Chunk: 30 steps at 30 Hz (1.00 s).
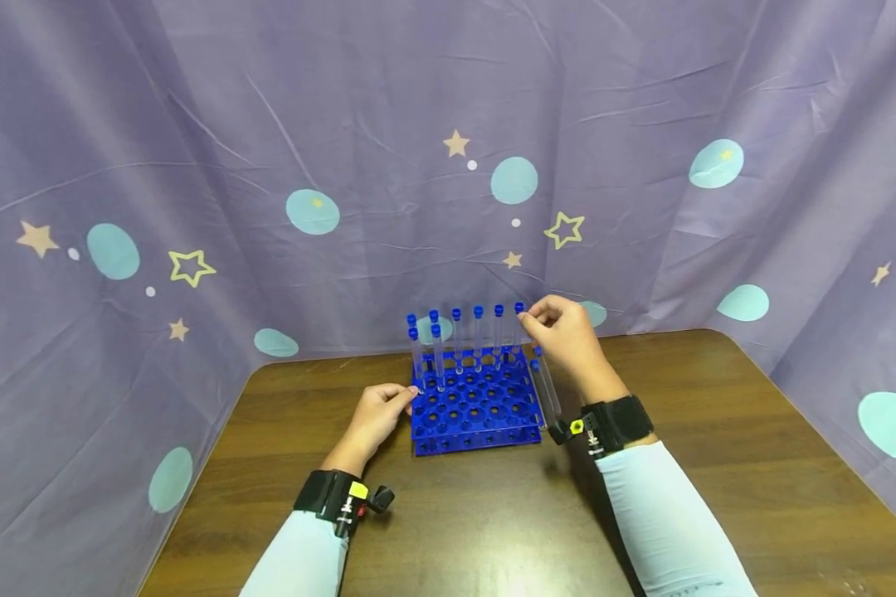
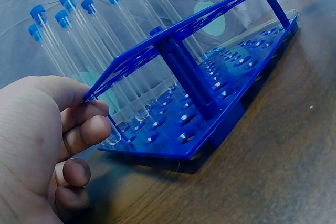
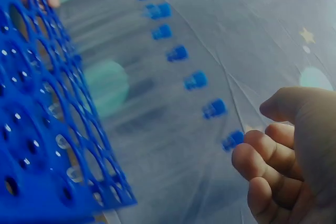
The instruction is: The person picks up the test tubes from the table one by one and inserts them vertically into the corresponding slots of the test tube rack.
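Observation:
A blue test tube rack (image 1: 474, 419) stands on the table, holding several clear test tubes (image 2: 128, 22) with blue caps along its back and left side. My left hand (image 1: 377, 414) grips the rack's left edge, thumb on the top plate and fingers curled under it, as the left wrist view shows. My right hand (image 1: 563, 332) is at the back right corner, beside the blue cap (image 3: 232, 140) of the last tube in the back row. In the right wrist view its thumb is apart from its bent fingers, and nothing shows between them.
Two capped test tubes (image 1: 547, 390) lie along the right side of the rack, under my right wrist. The wooden table (image 1: 463, 514) reaches back to a purple curtain (image 1: 388, 124) patterned with stars and ovals, close behind the rack.

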Each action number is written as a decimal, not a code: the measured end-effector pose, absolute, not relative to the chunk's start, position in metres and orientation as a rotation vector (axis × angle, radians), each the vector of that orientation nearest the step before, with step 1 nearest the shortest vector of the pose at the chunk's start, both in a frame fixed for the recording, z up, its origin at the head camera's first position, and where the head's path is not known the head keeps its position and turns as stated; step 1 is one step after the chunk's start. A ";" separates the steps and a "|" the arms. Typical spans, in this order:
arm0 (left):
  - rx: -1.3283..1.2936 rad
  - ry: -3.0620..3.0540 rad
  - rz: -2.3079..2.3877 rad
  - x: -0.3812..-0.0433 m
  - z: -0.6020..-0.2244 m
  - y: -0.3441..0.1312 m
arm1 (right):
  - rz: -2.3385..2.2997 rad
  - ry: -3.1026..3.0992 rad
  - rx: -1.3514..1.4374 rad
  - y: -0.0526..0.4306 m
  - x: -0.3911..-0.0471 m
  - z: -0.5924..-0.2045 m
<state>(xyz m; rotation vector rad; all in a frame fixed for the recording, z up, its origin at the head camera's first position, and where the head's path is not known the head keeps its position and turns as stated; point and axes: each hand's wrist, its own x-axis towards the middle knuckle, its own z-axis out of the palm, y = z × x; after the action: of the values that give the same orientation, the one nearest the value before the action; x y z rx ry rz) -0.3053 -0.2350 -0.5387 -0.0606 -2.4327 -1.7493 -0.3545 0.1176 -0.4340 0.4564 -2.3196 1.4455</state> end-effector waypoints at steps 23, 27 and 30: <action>-0.049 -2.426 -1.756 -0.301 -0.535 -0.235 | 1.358 -2.724 0.151 0.166 -0.385 -0.475; -0.053 -2.420 -1.755 -0.303 -0.537 -0.234 | 1.330 -2.804 0.126 0.167 -0.386 -0.482; -0.053 -2.420 -1.756 -0.304 -0.537 -0.233 | 1.332 -2.851 0.117 0.167 -0.385 -0.485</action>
<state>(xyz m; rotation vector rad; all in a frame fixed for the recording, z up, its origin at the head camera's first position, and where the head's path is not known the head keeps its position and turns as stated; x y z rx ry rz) -0.3037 -0.2334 -0.5372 -0.0535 -2.4205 -1.7563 -0.3855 0.1666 -0.4854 0.1172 -2.8505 1.3316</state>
